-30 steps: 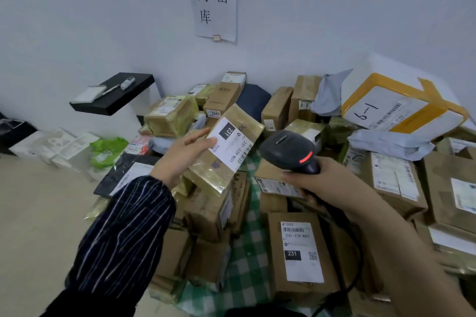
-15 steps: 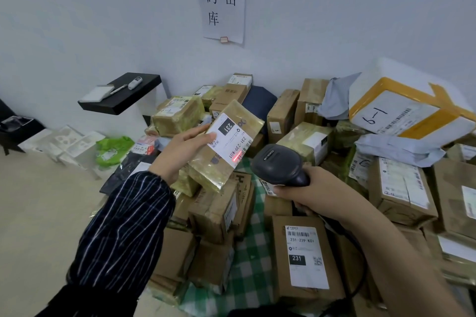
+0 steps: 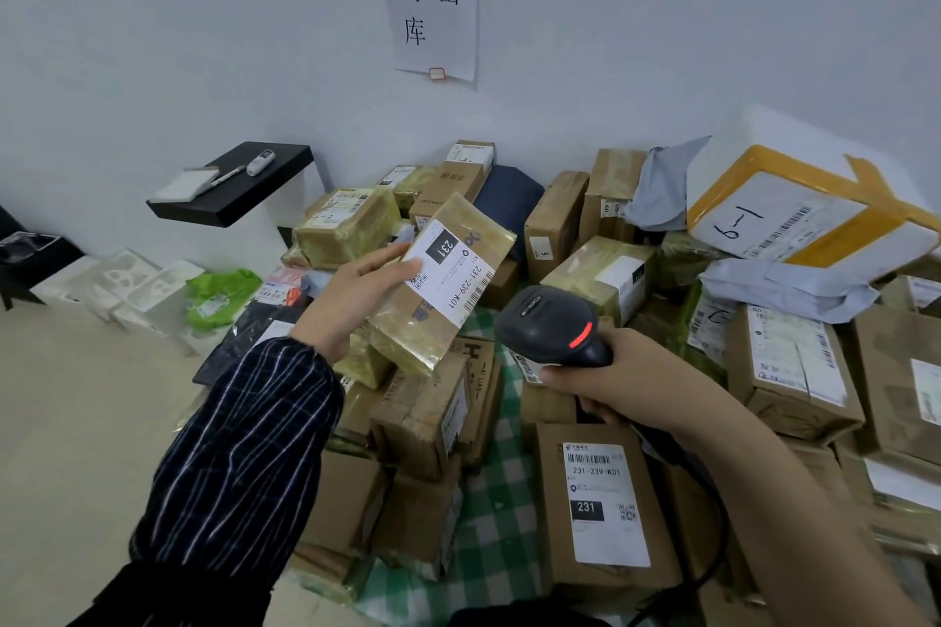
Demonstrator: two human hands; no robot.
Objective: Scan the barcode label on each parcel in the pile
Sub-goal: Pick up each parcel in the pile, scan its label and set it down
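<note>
My left hand holds up a small brown taped parcel above the pile, thumb lying on its white label marked 231. The label's barcode runs along its lower right edge. My right hand grips a black handheld barcode scanner just right of and below the parcel, its head turned toward the label and a red light glowing on its back. The scanner's black cable hangs down to the lower right.
Many cardboard parcels lie heaped on a green checked cloth against the wall. A box with a 231 label lies in front, a white foam box with yellow tape at right. A black shelf juts out at left, above bare floor.
The scanner's red line on the label half a second ago is gone. The held parcel tilted slightly, and the scanner sits a little lower and to the right.
</note>
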